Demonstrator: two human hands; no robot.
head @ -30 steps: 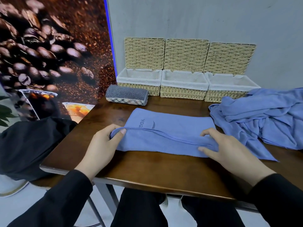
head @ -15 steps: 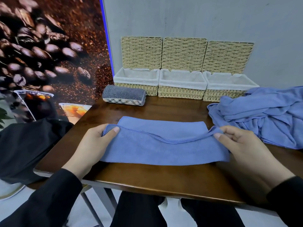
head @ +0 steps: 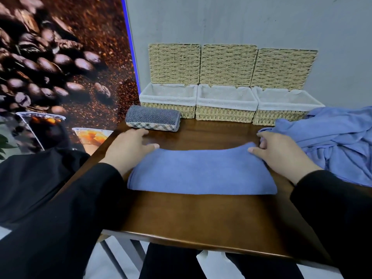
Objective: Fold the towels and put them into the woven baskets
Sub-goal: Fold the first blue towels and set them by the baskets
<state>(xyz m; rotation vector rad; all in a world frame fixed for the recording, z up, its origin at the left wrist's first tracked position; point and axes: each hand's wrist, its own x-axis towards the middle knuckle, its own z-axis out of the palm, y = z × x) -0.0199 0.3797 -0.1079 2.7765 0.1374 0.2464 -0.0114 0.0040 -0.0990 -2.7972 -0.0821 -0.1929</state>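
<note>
A blue towel lies folded into a long strip across the middle of the wooden table. My left hand pinches its far left corner, thumb on top and fingers reaching past the edge. My right hand pinches the far right corner the same way. Three woven baskets stand in a row against the wall, left, middle and right, each white-lined with its lid up. Nothing shows inside them. A heap of unfolded blue towels lies at the right.
A rolled grey towel lies in front of the left basket, just beyond my left hand. A coffee-bean poster fills the left side. Dark cloth lies left of the table.
Both hands carried the towel's near edge up and over to the far edge, so the towel now lies as a narrower strip. The view has moved closer.
</note>
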